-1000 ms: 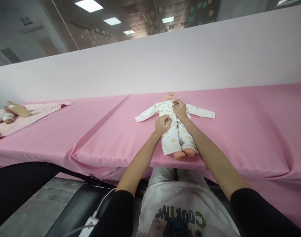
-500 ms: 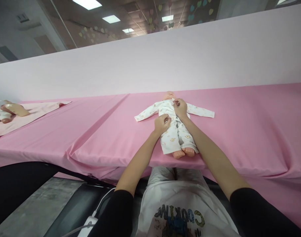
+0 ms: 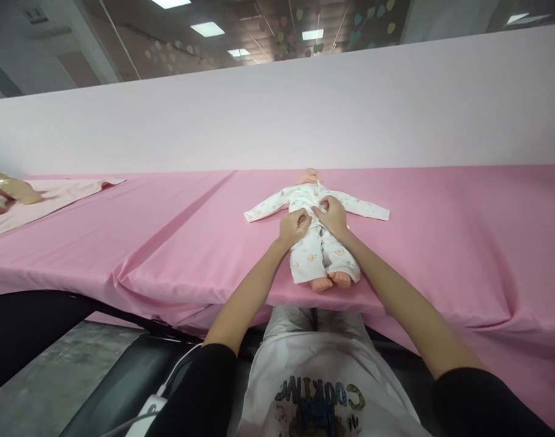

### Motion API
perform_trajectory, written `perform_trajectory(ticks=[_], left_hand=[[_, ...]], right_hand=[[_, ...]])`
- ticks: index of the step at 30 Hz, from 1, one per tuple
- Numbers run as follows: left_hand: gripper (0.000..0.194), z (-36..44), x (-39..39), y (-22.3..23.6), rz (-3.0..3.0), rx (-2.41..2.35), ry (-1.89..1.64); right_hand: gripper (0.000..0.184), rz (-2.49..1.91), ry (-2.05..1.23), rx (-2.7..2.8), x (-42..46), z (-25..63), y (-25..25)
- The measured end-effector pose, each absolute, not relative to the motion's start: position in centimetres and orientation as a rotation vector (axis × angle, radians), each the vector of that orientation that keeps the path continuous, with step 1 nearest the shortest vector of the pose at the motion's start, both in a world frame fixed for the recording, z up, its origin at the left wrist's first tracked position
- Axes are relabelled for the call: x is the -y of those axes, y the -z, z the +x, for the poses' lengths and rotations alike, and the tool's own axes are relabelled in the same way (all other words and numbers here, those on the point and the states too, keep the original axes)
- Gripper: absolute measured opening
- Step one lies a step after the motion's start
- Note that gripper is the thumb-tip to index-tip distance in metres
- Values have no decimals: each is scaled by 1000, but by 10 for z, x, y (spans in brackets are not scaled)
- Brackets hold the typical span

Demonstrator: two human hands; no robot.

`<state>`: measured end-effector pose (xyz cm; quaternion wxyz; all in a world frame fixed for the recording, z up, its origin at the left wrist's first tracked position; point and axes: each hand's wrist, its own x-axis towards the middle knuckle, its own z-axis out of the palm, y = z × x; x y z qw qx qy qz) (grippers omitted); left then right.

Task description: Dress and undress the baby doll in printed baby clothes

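A baby doll [image 3: 310, 175] lies on its back, feet towards me, dressed in a white printed shirt [image 3: 300, 195] and matching trousers [image 3: 308, 260]. Both sleeves stretch out to the sides. My left hand [image 3: 294, 226] is closed at the left of the doll's waist, its fingers pinching the lower front of the shirt. Close beside it, my right hand [image 3: 333, 216] is curled over the middle of the shirt front, pinching the cloth. The fingertips are small in view, and the hands partly hide the belly and the shirt's fastening.
A pink cloth [image 3: 423, 243] covers the table, with a pale wall [image 3: 277, 121] behind. At the far left, a second doll [image 3: 17, 189] lies on a light pink towel [image 3: 68, 197]. Below the table edge are a black chair [image 3: 108, 376] and a white power strip [image 3: 146, 414].
My right hand has come down from near the doll's collar to the middle of the shirt, closer to my left hand. The left stays at the waist. The view has shifted slightly.
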<state>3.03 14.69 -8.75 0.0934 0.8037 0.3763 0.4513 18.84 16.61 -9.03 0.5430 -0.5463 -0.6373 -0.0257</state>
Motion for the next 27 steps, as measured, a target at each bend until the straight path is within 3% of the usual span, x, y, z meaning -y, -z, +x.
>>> perform_trajectory(ticks=[6, 18, 27], left_hand=[[22, 28, -147, 87, 2371, -1136, -1329], [19, 28, -147, 87, 2381, -1147, -1334], [19, 29, -147, 88, 2382, -1121, -1355]], right_hand=[[11, -1345, 50, 1508, -157, 190, 89], [25, -1565, 382, 1690, -152, 186, 82], [25, -1794, 484, 1809, -147, 178, 75]])
